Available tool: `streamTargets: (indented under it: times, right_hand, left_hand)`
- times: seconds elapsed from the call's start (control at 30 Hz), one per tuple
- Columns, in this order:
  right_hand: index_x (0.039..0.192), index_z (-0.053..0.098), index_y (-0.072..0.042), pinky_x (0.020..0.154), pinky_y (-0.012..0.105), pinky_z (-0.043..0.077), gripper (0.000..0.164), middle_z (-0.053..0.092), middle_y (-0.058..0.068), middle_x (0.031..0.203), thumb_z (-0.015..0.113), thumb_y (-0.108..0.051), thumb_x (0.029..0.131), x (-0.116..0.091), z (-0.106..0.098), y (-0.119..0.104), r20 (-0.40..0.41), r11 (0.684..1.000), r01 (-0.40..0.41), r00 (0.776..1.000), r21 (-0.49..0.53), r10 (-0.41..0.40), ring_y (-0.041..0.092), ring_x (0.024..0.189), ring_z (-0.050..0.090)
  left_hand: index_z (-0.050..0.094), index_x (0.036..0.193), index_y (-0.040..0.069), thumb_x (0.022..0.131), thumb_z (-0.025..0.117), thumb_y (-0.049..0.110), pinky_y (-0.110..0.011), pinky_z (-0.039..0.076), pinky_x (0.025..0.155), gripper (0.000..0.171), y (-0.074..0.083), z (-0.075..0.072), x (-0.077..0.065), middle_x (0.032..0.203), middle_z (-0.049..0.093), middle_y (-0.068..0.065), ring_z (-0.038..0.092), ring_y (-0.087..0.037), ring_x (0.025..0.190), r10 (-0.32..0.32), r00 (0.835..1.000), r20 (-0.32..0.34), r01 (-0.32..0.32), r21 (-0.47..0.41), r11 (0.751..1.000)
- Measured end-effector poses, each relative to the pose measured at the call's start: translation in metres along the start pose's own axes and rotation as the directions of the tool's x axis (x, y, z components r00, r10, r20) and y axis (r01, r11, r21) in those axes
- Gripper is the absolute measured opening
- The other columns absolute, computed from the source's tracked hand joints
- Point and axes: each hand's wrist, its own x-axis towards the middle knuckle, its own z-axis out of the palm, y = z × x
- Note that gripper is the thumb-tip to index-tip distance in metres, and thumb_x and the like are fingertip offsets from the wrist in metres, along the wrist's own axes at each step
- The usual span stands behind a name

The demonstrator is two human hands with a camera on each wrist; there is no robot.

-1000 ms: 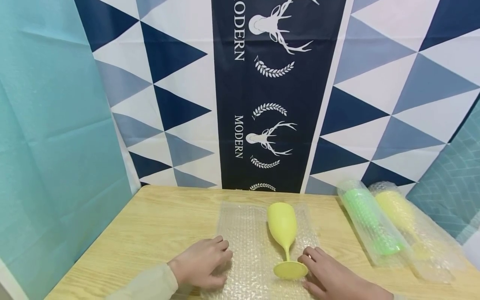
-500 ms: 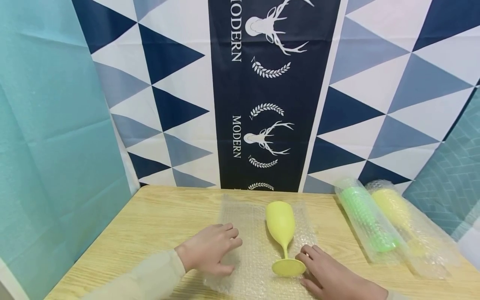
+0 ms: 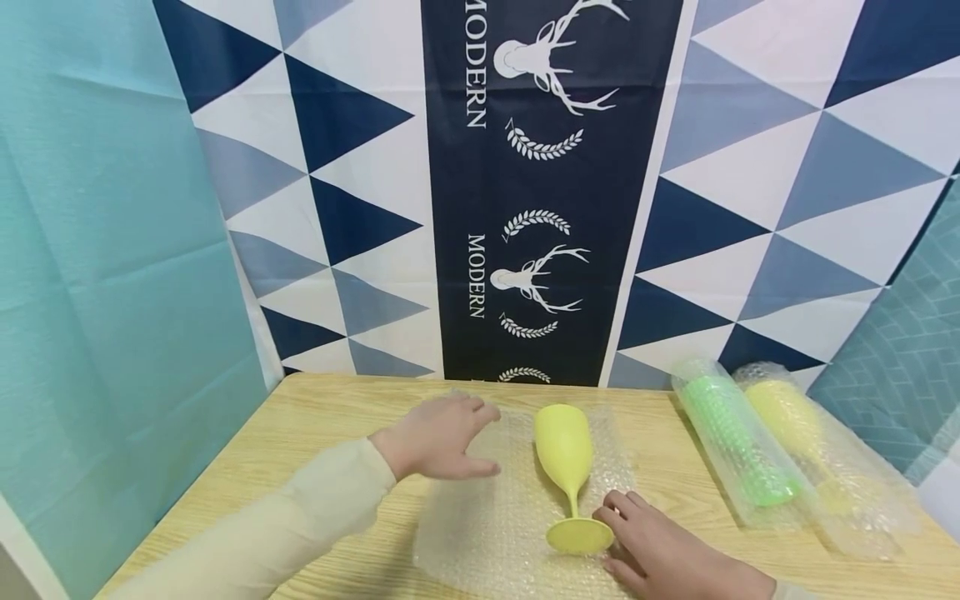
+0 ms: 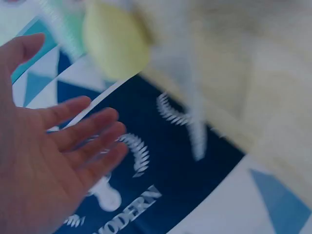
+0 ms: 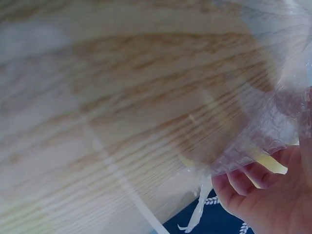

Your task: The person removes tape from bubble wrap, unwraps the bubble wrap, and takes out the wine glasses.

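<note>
The left hand's fingers are spread over the bubble wrap, left of the yellow goblet. The right hand's fingers bend just beside the goblet's foot; whether they pinch the wrap, I cannot tell. The goblet lies sideways between the 2 hands. Right of it on the table lie 2 wrapped cups, 1 green, 1 yellow; behind it hangs printed cloth.

"where's the right hand?"
"lower right corner, fingertips at the edge of clear bubble wrap."
"what else?"
"something yellow shows just beside the fingers. wood-grain tabletop fills most; dark blue fabric with white leaf prints below."
</note>
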Motion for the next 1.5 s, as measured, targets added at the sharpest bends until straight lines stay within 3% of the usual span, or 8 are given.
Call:
streamTargets:
  times: [0.3,0.47,0.6,0.77,0.97,1.2,1.27,1.5]
  right_hand:
    - [0.117,0.055,-0.015,0.07,0.026,0.044,0.035,0.046,-0.011,0.104,0.06,-0.04,0.092,0.001,0.001,0.0,-0.004,1.0,0.011,1.0,-0.006,-0.011,0.0,0.087,0.038]
    - [0.116,0.056,-0.015,0.068,0.025,0.043,0.034,0.046,-0.011,0.104,0.061,-0.038,0.091,0.001,0.002,0.0,-0.048,0.999,0.034,0.998,-0.033,-0.036,-0.001,0.086,0.038]
    - [0.117,0.055,-0.016,0.069,0.024,0.043,0.035,0.045,-0.012,0.103,0.06,-0.04,0.092,0.001,0.0,0.001,-0.017,1.0,0.016,1.0,-0.008,-0.017,-0.001,0.086,0.038]
    - [0.115,0.055,-0.017,0.066,0.021,0.04,0.033,0.045,-0.013,0.1,0.058,-0.043,0.093,0.002,-0.002,0.002,0.02,0.999,-0.003,1.0,0.034,0.002,-0.003,0.083,0.037]
    - [0.112,0.055,-0.019,0.064,0.019,0.038,0.03,0.045,-0.013,0.097,0.057,-0.043,0.094,0.001,0.002,0.003,-0.041,0.999,0.049,0.998,0.003,-0.049,-0.004,0.081,0.036]
    - [0.109,0.056,-0.019,0.063,0.016,0.036,0.028,0.044,-0.014,0.094,0.063,-0.038,0.09,0.001,0.005,0.004,-0.091,0.997,0.071,0.993,-0.033,-0.074,-0.004,0.08,0.035]
    - [0.109,0.056,-0.019,0.063,0.017,0.037,0.028,0.044,-0.014,0.095,0.063,-0.038,0.09,0.001,0.006,0.004,-0.086,0.997,0.066,0.994,-0.032,-0.069,-0.004,0.08,0.035]
    - [0.109,0.056,-0.019,0.063,0.018,0.038,0.027,0.045,-0.014,0.095,0.063,-0.038,0.09,0.001,0.005,0.004,-0.103,0.996,0.075,0.992,-0.046,-0.079,-0.004,0.081,0.036]
  left_hand:
    - [0.044,0.139,0.013,0.088,0.054,0.058,-0.041,0.047,0.104,0.069,-0.001,-0.05,0.031,0.138,0.055,-0.007,0.054,-0.022,0.125,-0.174,0.983,0.056,0.183,-0.218,0.959]
    - [0.045,0.138,0.01,0.089,0.052,0.058,-0.039,0.044,0.107,0.068,0.001,-0.05,0.05,0.138,0.055,-0.009,0.054,-0.021,0.127,-0.207,0.975,0.082,0.222,-0.309,0.925]
    - [0.045,0.138,0.007,0.088,0.051,0.06,-0.041,0.044,0.107,0.073,0.005,-0.041,0.065,0.139,0.054,-0.01,0.052,-0.023,0.129,-0.271,0.955,0.12,0.297,-0.41,0.863]
    - [0.047,0.138,0.006,0.086,0.052,0.061,-0.042,0.047,0.102,0.075,0.013,-0.025,0.082,0.141,0.053,-0.01,0.053,-0.026,0.126,-0.364,0.902,0.232,0.43,-0.555,0.712]
    - [0.052,0.135,0.013,0.086,0.055,0.057,-0.042,0.053,0.094,0.066,0.02,0.001,0.101,0.131,0.056,-0.015,0.059,-0.031,0.106,-0.385,0.83,0.403,0.547,-0.721,0.424]
    - [0.04,0.14,0.003,0.083,0.059,0.055,-0.048,0.05,0.1,0.079,0.025,0.027,0.116,0.126,0.051,-0.032,0.056,-0.044,0.115,-0.412,0.751,0.517,0.606,-0.786,0.119]
    - [0.04,0.14,0.001,0.082,0.06,0.053,-0.05,0.05,0.1,0.081,0.027,0.032,0.119,0.126,0.05,-0.034,0.055,-0.046,0.115,-0.427,0.737,0.524,0.605,-0.793,0.072]
    - [0.049,0.127,0.0,0.079,0.063,0.05,-0.052,0.053,0.093,0.071,0.036,0.047,0.125,0.111,0.052,-0.028,0.055,-0.041,0.101,-0.487,0.704,0.517,0.587,-0.81,-0.011]
